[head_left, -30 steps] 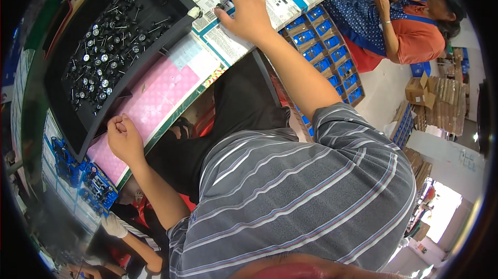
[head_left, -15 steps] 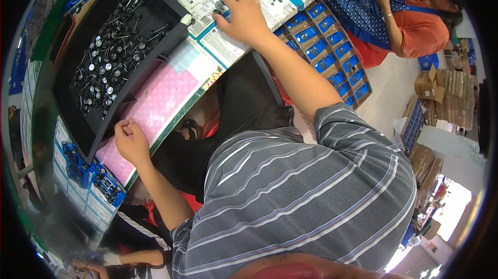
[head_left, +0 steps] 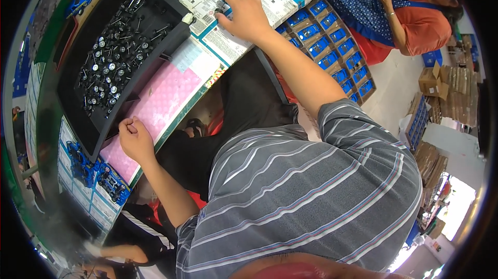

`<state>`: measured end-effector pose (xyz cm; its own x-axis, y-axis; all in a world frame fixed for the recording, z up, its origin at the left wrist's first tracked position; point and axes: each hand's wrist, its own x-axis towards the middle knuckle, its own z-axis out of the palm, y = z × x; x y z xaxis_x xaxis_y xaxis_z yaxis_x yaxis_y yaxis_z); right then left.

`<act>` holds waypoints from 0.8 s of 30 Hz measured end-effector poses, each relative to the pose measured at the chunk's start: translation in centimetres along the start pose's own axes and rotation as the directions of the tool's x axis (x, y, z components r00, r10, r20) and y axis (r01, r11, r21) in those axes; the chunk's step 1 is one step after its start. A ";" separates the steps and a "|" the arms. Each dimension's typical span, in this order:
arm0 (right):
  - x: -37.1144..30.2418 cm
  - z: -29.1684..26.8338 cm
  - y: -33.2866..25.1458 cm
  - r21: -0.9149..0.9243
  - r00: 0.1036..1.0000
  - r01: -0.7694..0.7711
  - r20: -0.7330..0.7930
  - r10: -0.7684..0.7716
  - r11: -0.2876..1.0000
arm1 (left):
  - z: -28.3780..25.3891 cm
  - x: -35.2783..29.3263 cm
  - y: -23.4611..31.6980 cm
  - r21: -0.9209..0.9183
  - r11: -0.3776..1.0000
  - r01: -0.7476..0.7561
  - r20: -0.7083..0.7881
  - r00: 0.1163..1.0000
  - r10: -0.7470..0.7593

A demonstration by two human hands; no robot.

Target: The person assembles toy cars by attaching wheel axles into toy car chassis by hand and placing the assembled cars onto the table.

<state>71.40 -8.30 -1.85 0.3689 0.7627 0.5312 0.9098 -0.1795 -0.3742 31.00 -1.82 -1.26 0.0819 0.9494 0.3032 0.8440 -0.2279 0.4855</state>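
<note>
My left hand (head_left: 137, 140) rests at the edge of the pink mat (head_left: 168, 88), beside the near wall of a black bin (head_left: 171, 43). Its fingers are curled in, and whatever they may hold is hidden. Inside the bin lie many small black wheels on thin metal axles (head_left: 111, 66), some with silvery hubs. On the printed cardboard sheet (head_left: 275, 1) at the far end, my right hand (head_left: 245, 17) is bent, its thumb and fingers closed round a small dark piece (head_left: 219, 12). That piece is too small to name.
Blue toy car chassis (head_left: 111, 183) with black wheels lie left of my left hand. Right of the table, a partitioned tray (head_left: 328, 48) holds several blue pieces. A person in an orange top (head_left: 423, 24) sits beyond it. Another person's arm (head_left: 122, 253) shows at lower left.
The whole view has shifted slightly, moving the scene a little right and down. Both hands keep nearly the same places and poses on the table.
</note>
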 end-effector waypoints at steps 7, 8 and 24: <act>-0.1 0.1 -0.1 -0.028 1.000 -0.006 -0.002 0.006 1.000 | -0.4 -0.1 0.2 0.011 1.000 -0.018 0.020 1.000 0.018; -0.1 0.1 -0.2 -0.030 1.000 -0.004 -0.018 0.003 1.000 | -0.4 -0.1 0.3 0.001 1.000 -0.020 0.027 0.999 0.020; -0.2 -0.2 -0.1 0.254 0.997 -0.016 -0.075 0.036 0.967 | -0.4 -0.1 -0.4 -0.026 0.999 -0.043 0.041 0.998 0.044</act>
<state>71.29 -8.61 -1.75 0.4149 0.7071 0.5726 0.8255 -0.0279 -0.5637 30.41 -1.96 -1.15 0.1406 0.9465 0.2904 0.8256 -0.2740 0.4932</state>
